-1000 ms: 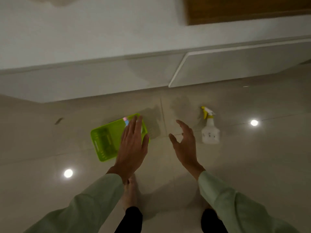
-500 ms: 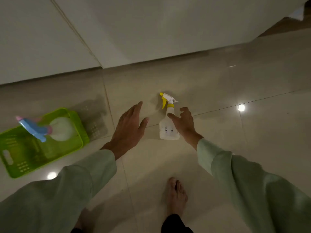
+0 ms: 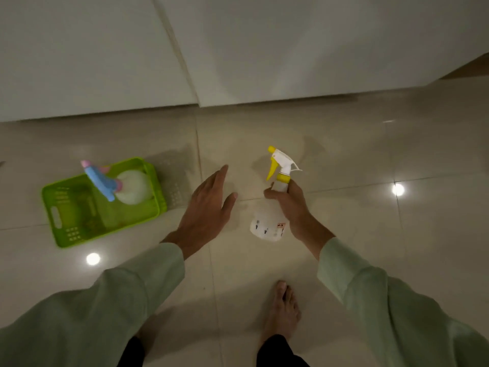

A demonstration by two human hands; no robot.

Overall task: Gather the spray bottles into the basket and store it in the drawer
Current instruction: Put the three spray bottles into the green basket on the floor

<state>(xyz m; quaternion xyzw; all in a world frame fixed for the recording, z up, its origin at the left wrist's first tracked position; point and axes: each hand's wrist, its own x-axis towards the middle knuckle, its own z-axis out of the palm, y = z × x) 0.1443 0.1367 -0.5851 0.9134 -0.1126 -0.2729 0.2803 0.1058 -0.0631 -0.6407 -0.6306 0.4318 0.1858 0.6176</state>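
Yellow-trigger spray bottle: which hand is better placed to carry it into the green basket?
Right. The right hand is closed around the neck of the yellow-trigger spray bottle. The left hand is open and empty, though nearer the green basket, which holds the blue-trigger bottle.

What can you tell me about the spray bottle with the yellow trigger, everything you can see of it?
The spray bottle has a rounded, translucent white body that looks like plastic, with small dark marks and a small reddish label low on its side. On top sits a white spray head with a yellow trigger, nozzle tip and collar. It is upright, over the glossy tiled floor, right of the green basket. The right hand grips its neck; whether its base touches the floor is unclear.
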